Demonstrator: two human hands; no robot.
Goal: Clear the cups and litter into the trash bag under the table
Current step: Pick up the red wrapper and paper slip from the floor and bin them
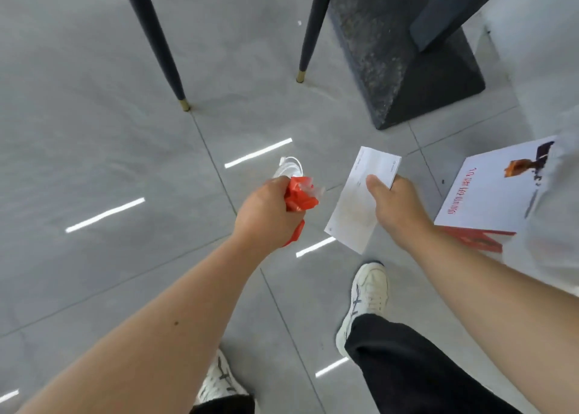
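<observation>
Two hands full, both held out over the grey tiled floor (pixel 94 116). The left hand (pixel 266 213) is balled tight, fingers (pixel 279 182) pressed together around a crumpled red wrapper (pixel 299 199) with a bit of clear plastic (pixel 289 167) poking out the top. The right hand (pixel 396 207) pinches a white paper slip (pixel 360 199), thumb on top, the other fingers hidden behind the sheet.

The risk I see: that slip is held by one edge only and hangs free, so a quick swing could flip it out of the pinch and send it gliding off across the tiles. The clear plastic sits loose at the top of the fist and looks ready to slide out if the grip eases.

No trash bag anywhere in sight; the litter is in the air, well short of going anywhere. Ahead stands the dark base of the bench (pixel 407 69), with two slim black chair legs (pixel 156 37) tipped in brass just left of it, crowding the way under. At right a white printed box (pixel 488 194) with red lettering sits on the floor beside the right arm, something to knock. White sneakers (pixel 366 297) are mid-stride.
</observation>
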